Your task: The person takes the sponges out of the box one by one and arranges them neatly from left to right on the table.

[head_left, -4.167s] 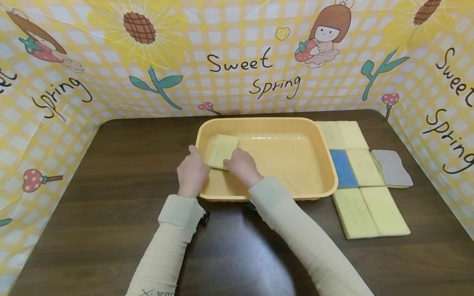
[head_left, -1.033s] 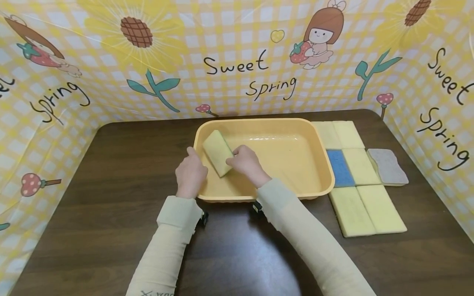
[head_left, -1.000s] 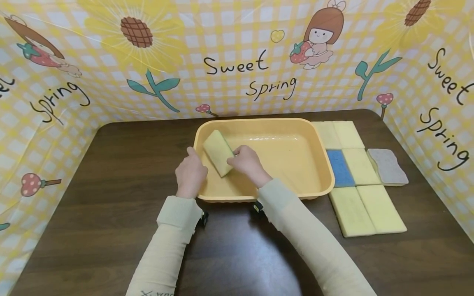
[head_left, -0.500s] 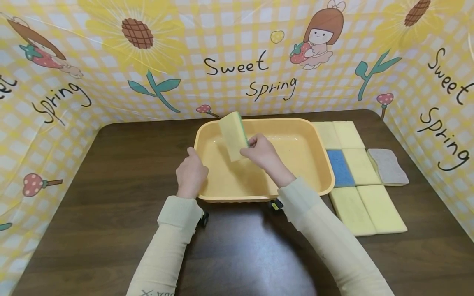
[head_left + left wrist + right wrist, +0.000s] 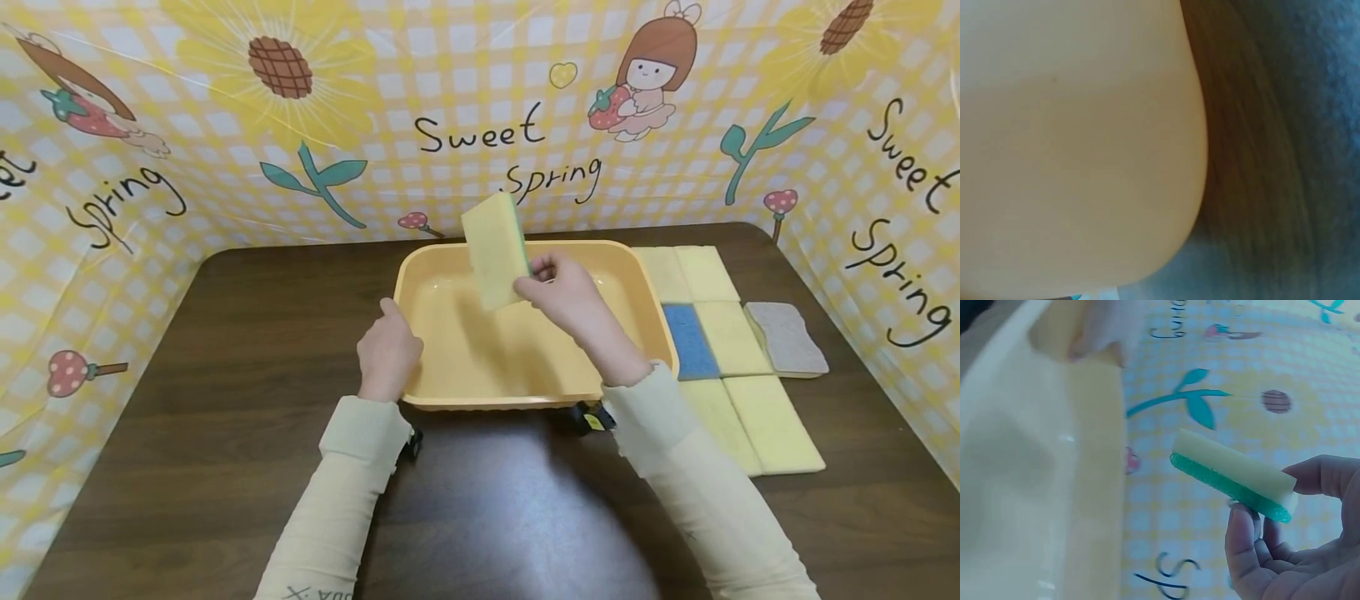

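Note:
In the head view my right hand [image 5: 566, 292] pinches a sponge [image 5: 495, 254] between thumb and fingers. The sponge is held up tilted above the yellow basin [image 5: 450, 402], its pale yellow side facing me. From the right wrist, the same sponge [image 5: 1235, 472] shows a green scouring layer against the fingers, with the thumb on the yellow foam. My left hand [image 5: 388, 350] grips the left rim of the basin, fingers reaching over to the inside. Only a smooth wall of the basin [image 5: 1085, 156] fills much of the left wrist view; the left hand is out of it.
Several pale yellow sponges [image 5: 776, 425] lie in rows right of the basin, with a blue one [image 5: 690, 342] among them and a grey, wavy-edged one [image 5: 787, 337] at the outer side. A yellow checked cloth [image 5: 480, 100] encloses the dark wooden table [image 5: 247, 333] behind and at the sides.
The sponge lay flat in the basin at first. My right hand has tilted it, lifted it out, and carried it up and rightward. My left hand stays on the rim.

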A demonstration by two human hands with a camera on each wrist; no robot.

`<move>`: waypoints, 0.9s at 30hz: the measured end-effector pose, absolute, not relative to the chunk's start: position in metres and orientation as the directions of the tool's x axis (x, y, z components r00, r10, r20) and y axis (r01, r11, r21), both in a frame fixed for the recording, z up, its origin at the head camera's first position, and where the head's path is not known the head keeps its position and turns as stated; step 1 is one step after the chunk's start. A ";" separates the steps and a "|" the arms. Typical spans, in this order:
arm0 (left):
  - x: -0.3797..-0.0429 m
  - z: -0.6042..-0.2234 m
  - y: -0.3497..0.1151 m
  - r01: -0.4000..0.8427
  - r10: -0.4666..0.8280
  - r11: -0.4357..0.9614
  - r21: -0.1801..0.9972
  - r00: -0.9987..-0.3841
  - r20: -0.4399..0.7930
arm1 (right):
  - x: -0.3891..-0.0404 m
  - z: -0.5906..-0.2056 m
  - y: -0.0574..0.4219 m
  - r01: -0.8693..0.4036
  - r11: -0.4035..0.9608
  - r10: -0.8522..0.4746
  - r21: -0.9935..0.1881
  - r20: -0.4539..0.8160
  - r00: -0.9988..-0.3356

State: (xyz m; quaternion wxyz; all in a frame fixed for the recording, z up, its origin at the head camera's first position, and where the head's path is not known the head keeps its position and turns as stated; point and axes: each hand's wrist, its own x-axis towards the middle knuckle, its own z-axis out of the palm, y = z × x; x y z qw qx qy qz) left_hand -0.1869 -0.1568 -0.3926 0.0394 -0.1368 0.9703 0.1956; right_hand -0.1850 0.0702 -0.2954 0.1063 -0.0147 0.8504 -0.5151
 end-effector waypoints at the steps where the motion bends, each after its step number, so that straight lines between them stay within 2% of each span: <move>1: -0.187 -0.393 -0.157 -0.281 -0.251 0.887 0.367 -0.959 -0.129 | -0.184 -0.292 0.073 0.075 0.457 -0.134 -0.887 -0.152 -0.979; 7: -0.188 -0.393 -0.157 -0.290 -0.256 0.889 0.353 -0.956 -0.141 | -0.176 -0.269 0.094 0.015 0.396 -0.128 -0.918 -0.071 -0.989; 14: -0.187 -0.393 -0.156 -0.288 -0.256 0.890 0.353 -0.957 -0.135 | -0.166 -0.256 0.134 -0.023 0.406 -0.063 -0.913 -0.003 -0.998; 27: -0.186 -0.392 -0.156 -0.279 -0.254 0.894 0.352 -0.960 -0.118 | -0.158 -0.255 0.233 0.086 0.493 0.134 -0.866 -0.022 -0.991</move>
